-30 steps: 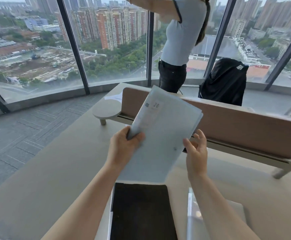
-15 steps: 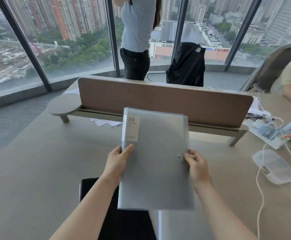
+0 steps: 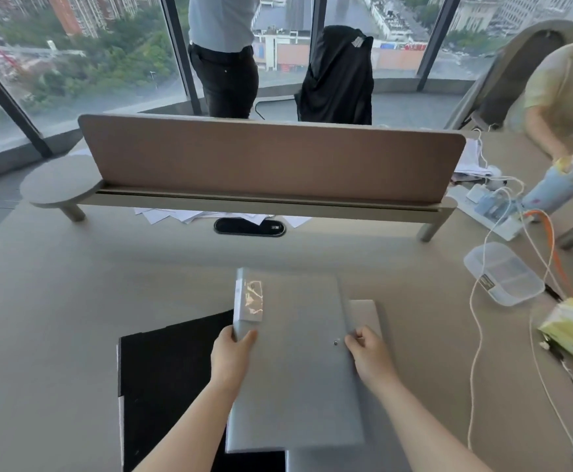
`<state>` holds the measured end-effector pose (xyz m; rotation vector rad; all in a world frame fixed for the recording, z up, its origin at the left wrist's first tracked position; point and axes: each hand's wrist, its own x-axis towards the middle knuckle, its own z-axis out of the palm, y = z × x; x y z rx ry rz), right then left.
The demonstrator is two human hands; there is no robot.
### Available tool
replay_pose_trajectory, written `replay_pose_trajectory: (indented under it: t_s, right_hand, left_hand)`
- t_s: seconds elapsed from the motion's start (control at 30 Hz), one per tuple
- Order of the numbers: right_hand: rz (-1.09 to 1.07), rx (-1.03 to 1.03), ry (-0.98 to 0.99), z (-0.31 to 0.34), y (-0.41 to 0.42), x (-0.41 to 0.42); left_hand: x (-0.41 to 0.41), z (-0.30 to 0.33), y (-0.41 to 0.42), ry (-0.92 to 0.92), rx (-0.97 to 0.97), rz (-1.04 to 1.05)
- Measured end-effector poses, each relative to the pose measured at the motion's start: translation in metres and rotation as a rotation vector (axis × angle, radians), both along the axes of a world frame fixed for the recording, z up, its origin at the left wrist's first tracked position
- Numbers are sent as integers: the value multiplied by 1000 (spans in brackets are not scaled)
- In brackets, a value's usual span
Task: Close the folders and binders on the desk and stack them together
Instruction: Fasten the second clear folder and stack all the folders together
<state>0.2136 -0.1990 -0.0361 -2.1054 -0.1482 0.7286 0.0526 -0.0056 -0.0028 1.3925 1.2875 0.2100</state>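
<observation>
The counter spreads wide around both hands, with a brown divider screen standing well beyond them. Between the hands is the grey folder, closed, its snap button just beside the right thumb. The left hand grips its left edge near the spine label, thumb on top and fingers curled under; the right hand pinches its right edge the same way. To the left of the left hand a black binder lies closed and flat. Under the right hand, another grey folder shows only as a strip past the held one.

The step in hand looks like stacking: the grey folder is being set onto the one beneath. Next it needs its edges squared with that one, then release.

Whether the held folder already rests on the lower one cannot be told, and the near ends of the folders are cut off by the frame.
</observation>
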Motion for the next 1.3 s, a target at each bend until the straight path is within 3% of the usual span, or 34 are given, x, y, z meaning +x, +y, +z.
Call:
replay_pose_trajectory:
  t_s: [0.23,0.63,0.73,0.9,1.03,1.2,1.3]
  right_hand:
    - [104,-187,-48,-10,-8,-11]
    - [201,-350,-52,-15,-12,-14]
    - [216,-380,-51,-14,-11,-15]
    - [249,-413,-45,-12,-10,-15]
    - [403,-583,-50,0,-12,-8]
    - [577,-774,173,12,-12,9]
    - [394,-662,260,22,-3,11]
  left_hand:
    - [-1,-22,-20,290,283,-183]
    - [-2,-31,-42,438,516,-403]
    - [3,-31,-50,479,628,-573]
    - [20,-33,-71,442,702,-1043]
    - [27,-43,-82,437,725,-1183]
    - [25,-47,-83,448,751,-1201]
    - [24,-47,-83,443,753,-1199]
